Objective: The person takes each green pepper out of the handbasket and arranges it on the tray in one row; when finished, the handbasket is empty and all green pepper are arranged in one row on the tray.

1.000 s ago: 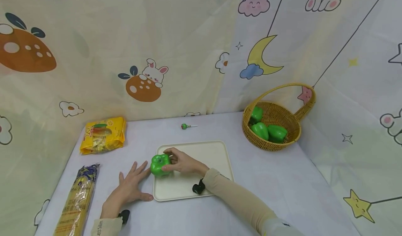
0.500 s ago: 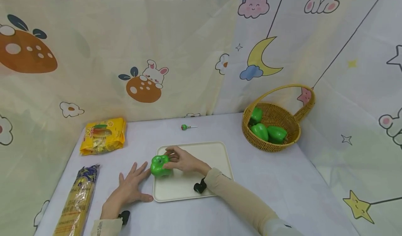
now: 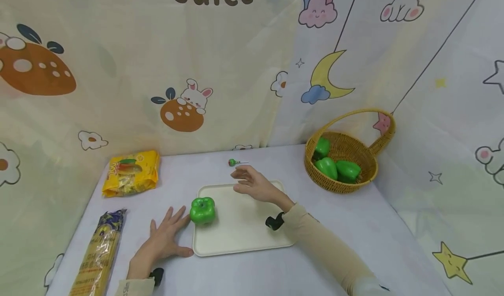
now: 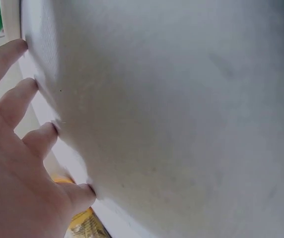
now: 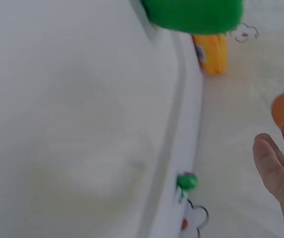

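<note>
A green bell pepper [image 3: 202, 210] stands at the left side of a cream tray [image 3: 244, 239], stem up. Beside the tray's left edge my left hand [image 3: 163, 237] rests on the table with its fingers spread, the fingertips close to the pepper. Over the back part of the tray is my right hand [image 3: 257, 185], holding nothing, its fingers loosely bent. A lollipop [image 3: 232, 162] with a green wrapper lies just beyond that hand. In the right wrist view the pepper [image 5: 196, 12] shows at the top, apart from the fingers.
A wicker basket [image 3: 370, 156] with an arched handle stands at the back right and holds several green peppers [image 3: 348, 171]. On the left lie a yellow candy bag [image 3: 131, 173] and a long spaghetti pack [image 3: 98, 254]. A printed cloth hangs behind the table.
My right hand has let go of the green bell pepper and moved up and to the right. The pepper stays on the tray's left side. My left hand keeps its place.
</note>
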A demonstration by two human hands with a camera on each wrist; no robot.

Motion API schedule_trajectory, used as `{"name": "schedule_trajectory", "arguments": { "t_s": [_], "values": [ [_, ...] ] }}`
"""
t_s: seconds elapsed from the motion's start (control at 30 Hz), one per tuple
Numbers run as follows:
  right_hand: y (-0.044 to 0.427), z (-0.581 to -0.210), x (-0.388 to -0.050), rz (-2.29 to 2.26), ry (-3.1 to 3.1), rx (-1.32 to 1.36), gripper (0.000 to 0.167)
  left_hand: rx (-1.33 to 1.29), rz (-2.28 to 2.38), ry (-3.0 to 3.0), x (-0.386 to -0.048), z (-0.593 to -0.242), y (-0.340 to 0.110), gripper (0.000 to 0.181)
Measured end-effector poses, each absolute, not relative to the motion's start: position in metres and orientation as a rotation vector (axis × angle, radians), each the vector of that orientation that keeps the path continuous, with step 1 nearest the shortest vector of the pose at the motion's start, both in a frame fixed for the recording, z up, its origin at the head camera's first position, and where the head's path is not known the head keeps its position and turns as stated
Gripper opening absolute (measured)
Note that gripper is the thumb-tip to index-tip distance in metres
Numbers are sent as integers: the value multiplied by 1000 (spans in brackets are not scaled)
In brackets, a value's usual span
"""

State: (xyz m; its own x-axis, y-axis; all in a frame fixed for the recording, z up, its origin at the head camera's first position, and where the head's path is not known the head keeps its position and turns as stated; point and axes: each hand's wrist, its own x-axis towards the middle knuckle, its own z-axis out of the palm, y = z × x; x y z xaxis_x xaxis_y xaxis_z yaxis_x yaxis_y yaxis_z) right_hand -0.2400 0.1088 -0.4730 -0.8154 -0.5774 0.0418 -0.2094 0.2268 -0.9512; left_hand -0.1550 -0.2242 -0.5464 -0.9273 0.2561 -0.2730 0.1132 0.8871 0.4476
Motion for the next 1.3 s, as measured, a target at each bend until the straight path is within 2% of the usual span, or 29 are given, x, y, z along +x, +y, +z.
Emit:
{"name": "schedule_trajectory", "arguments": {
  "t_s": [0.53, 1.07, 1.3],
  "values": [
    [213, -412, -241, -1833, 2340, -776, 56, 297, 612, 2737, -156, -540, -225, 119],
    [273, -393, -247, -1887, 2544, -737, 48, 254, 613, 2730, -160, -545, -224, 124],
    [319, -394, -254, -1906, 2606, -693, 45, 251, 626, 2713, -157, -547, -224, 123]
  ]
}}
